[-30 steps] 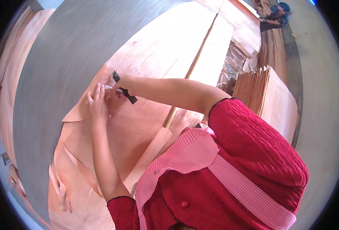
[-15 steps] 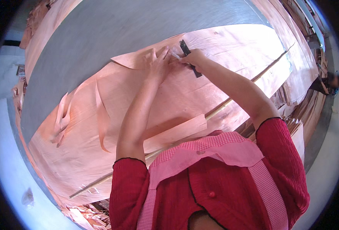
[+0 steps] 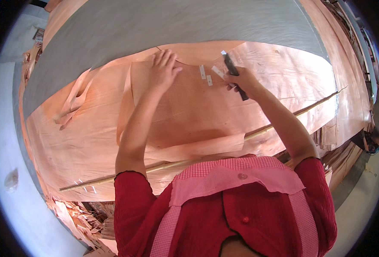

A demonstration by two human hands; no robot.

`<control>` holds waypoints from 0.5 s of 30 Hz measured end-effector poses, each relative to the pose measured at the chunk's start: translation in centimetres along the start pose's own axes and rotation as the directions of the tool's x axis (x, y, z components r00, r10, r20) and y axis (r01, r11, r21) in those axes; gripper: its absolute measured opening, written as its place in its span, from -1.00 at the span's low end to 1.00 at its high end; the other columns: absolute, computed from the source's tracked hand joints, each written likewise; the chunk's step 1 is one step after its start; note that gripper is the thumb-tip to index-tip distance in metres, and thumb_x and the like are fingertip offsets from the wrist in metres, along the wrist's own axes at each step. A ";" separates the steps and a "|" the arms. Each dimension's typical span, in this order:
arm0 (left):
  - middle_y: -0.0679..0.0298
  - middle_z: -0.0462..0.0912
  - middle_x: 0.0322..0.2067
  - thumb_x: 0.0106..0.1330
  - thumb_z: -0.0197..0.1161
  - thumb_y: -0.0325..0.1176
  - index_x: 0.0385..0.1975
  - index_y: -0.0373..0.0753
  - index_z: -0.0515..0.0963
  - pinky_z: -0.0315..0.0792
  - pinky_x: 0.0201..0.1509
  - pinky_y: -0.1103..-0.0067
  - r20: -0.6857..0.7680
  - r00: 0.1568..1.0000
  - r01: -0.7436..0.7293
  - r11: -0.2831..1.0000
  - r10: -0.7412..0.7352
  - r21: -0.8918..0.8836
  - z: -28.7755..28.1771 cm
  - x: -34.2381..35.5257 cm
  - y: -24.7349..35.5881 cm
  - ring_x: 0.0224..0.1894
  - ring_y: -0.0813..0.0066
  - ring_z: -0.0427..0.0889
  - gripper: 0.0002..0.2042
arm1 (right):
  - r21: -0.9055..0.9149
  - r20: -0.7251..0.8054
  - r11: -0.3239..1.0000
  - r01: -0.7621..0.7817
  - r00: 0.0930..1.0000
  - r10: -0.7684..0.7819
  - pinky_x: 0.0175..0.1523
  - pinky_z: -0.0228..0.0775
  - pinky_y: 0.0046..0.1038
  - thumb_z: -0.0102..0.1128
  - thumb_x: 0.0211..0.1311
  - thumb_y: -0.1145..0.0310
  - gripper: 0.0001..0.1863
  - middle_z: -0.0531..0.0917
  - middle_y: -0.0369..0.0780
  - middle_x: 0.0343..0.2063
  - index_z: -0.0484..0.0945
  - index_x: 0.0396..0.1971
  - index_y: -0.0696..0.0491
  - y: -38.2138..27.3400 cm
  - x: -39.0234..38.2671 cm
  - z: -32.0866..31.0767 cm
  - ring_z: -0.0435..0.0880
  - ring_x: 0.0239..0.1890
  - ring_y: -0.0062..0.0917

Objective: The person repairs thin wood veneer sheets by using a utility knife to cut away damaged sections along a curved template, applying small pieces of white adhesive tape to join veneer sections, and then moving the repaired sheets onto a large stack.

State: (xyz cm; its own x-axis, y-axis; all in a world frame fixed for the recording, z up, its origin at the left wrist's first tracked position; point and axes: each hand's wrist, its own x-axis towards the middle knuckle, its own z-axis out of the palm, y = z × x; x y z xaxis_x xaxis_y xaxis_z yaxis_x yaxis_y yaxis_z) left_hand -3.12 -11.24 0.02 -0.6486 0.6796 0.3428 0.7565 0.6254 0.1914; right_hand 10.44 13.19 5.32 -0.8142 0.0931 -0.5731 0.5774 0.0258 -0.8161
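Thin reddish wood veneer sheets (image 3: 185, 111) lie spread over the work surface. My left hand (image 3: 163, 70) rests on the veneer near its far edge, fingers stretched out and holding nothing. In my right hand (image 3: 243, 81) is a long, flat, dark blade-like tool (image 3: 231, 65), tilted above the sheet. A short white tape strip (image 3: 218, 71) shows by that hand's fingers; whether they hold it I cannot tell. Two more white tape pieces (image 3: 202, 72) lie on the veneer between my hands. A small white bit (image 3: 223, 52) shows at the tool's far end.
A grey smooth surface (image 3: 176, 21) stretches beyond the veneer. Across the near side runs a long thin stick (image 3: 155, 167). Torn veneer strips (image 3: 74, 100) lie at the left, with scraps (image 3: 76, 218) heaped at the lower left. Veneer stacks (image 3: 344, 165) stand at the right.
My hands have moved apart, the left one leftward and the right one rightward with the dark tool. White tape pieces now show between them. The view has shifted slightly.
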 end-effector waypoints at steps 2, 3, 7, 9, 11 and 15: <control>0.18 0.28 0.07 0.05 0.20 -0.25 -0.03 -0.27 0.33 0.10 0.21 0.37 0.066 0.997 -0.042 0.997 0.046 -0.063 -1.0 -1.0 -2.0 0.17 0.21 0.16 -0.53 | 0.048 0.088 0.996 0.070 0.993 -0.074 -0.63 0.23 -0.65 0.09 0.05 0.40 -0.88 0.51 -0.26 -0.67 0.43 -0.54 0.15 0.2 0.8 2.6 0.49 -0.65 -0.64; 0.18 0.28 0.07 0.06 0.19 -0.23 -0.03 -0.27 0.33 0.08 0.21 0.37 0.070 0.996 -0.046 0.998 0.050 -0.050 -1.2 -1.2 -2.2 0.17 0.22 0.16 -0.53 | 0.051 0.064 0.995 0.082 0.994 -0.085 -0.65 0.20 -0.64 0.09 0.04 0.40 -0.87 0.49 -0.26 -0.70 0.44 -0.52 0.16 -0.4 1.1 4.3 0.46 -0.68 -0.64; 0.19 0.29 0.05 0.08 0.16 -0.24 -0.03 -0.31 0.32 0.06 0.23 0.38 0.045 0.996 -0.073 0.992 0.079 -0.105 -0.6 -0.8 -2.7 0.17 0.24 0.17 -0.54 | 0.355 -0.079 0.925 0.137 0.990 -0.116 -0.68 0.16 -0.62 0.15 0.01 0.42 -0.87 0.47 -0.27 -0.70 0.49 -0.56 0.18 -3.5 4.3 10.5 0.40 -0.71 -0.62; 0.15 0.29 0.04 0.04 0.20 -0.33 -0.02 -0.36 0.28 0.11 0.21 0.41 0.051 0.992 -0.103 0.978 0.114 -0.182 -0.6 -0.3 -2.7 0.16 0.20 0.18 -0.51 | 0.461 -0.120 0.883 0.089 0.992 -0.037 -0.68 0.19 -0.58 0.14 0.02 0.44 -0.86 0.51 -0.22 -0.66 0.48 -0.56 0.22 -4.0 7.0 12.1 0.44 -0.70 -0.58; 0.11 0.30 0.02 0.00 0.24 -0.37 0.00 -0.36 0.24 0.13 0.20 0.40 0.004 0.991 -0.130 0.960 0.135 -0.249 0.0 -0.6 -3.6 0.15 0.17 0.20 -0.47 | 0.447 -0.132 0.895 0.012 0.990 0.053 -0.69 0.19 -0.56 0.13 0.03 0.44 -0.85 0.53 -0.19 -0.65 0.48 -0.57 0.23 -4.0 8.3 13.0 0.46 -0.70 -0.56; 0.11 0.26 0.06 -0.06 0.23 -0.54 0.05 -0.26 0.20 0.16 0.18 0.41 0.079 0.992 0.129 0.814 -0.102 -0.566 -1.9 -0.3 -2.0 0.12 0.14 0.24 -0.41 | 0.416 -0.158 0.906 -0.078 0.975 0.156 -0.71 0.17 -0.57 0.13 0.03 0.44 -0.85 0.53 -0.18 -0.69 0.49 -0.60 0.22 -3.8 9.0 13.5 0.48 -0.73 -0.54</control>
State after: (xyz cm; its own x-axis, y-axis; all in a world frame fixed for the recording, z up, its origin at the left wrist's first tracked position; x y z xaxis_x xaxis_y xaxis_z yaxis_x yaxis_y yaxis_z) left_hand -4.29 -13.38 1.28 -0.7267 0.6407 0.2477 0.5801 0.3792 0.7209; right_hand 0.12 0.50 2.24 -0.6940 0.2518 -0.6745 0.5612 -0.3977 -0.7259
